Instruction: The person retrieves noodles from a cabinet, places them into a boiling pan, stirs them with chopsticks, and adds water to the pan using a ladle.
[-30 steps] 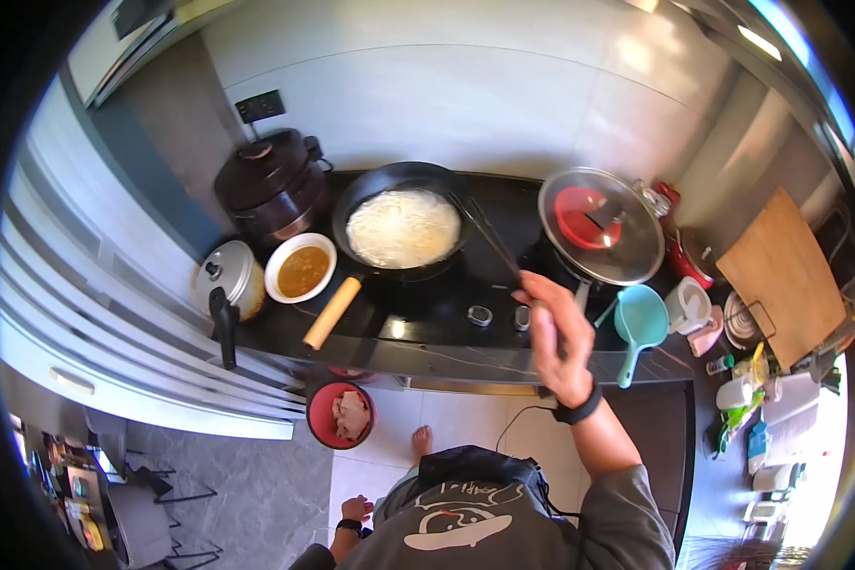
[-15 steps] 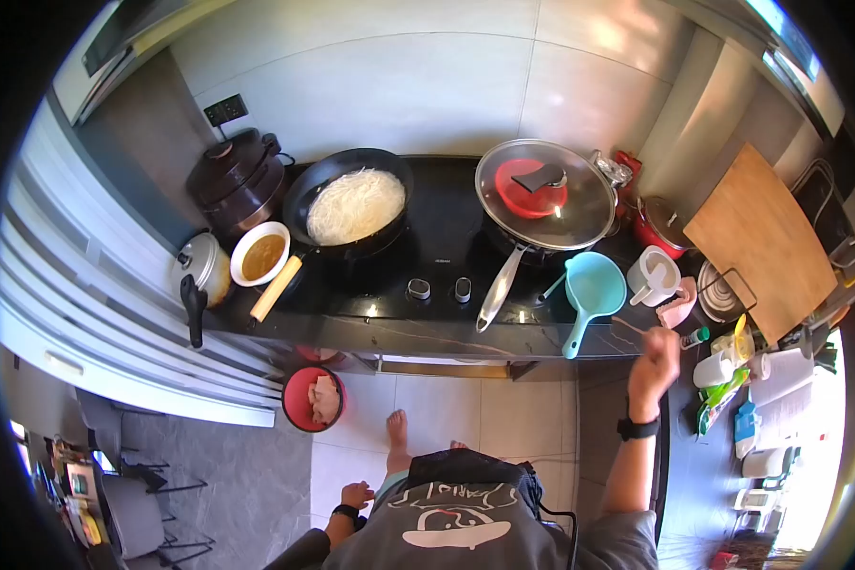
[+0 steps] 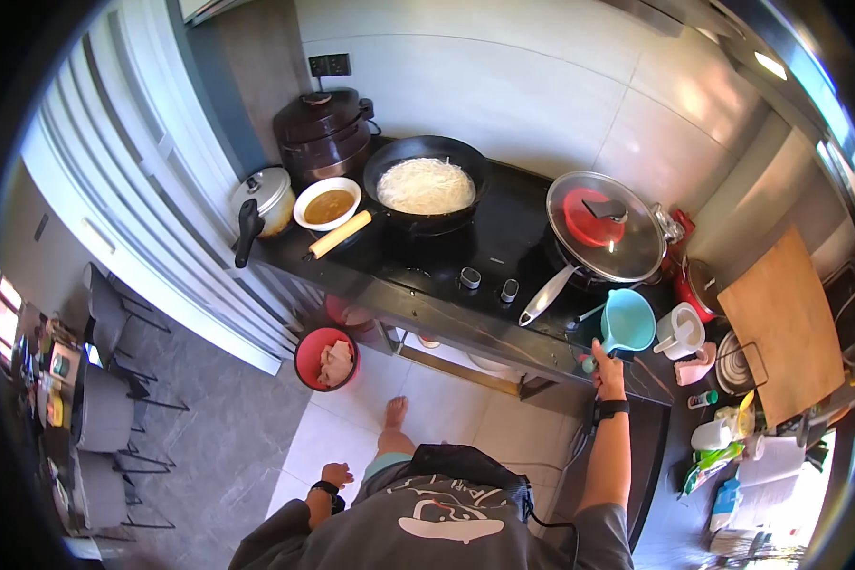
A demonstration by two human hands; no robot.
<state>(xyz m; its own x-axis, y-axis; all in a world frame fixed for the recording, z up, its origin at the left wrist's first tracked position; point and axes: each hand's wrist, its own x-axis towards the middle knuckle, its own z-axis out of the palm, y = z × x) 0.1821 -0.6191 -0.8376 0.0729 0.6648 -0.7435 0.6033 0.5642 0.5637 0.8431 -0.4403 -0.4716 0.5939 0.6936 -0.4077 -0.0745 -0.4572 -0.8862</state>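
Note:
My right hand (image 3: 609, 372) is closed round the handle of a turquoise water ladle (image 3: 629, 320); the handle's tip shows beside my fingers. The ladle's bowl is over the counter's front edge, right of the lidded frying pan (image 3: 606, 225), and I cannot tell whether it rests on the counter. Low at my side hangs my left hand (image 3: 336, 475), loosely open and holding nothing. Farther left on the cooktop, a black wok (image 3: 480, 190) with a wooden handle holds pale noodle-like strands (image 3: 426, 186).
Left of the wok are a bowl of brown liquid (image 3: 329, 205), a pressure cooker (image 3: 268, 195) and a dark cooker (image 3: 323, 138). A white jug (image 3: 680, 332), a cutting board (image 3: 790, 328) and several bottles line the right counter. A red bin (image 3: 302, 366) stands on the floor.
My right hand has moved left from over the counter edge and taken hold of the ladle's handle. The view has turned and shifted; my left hand still hangs low.

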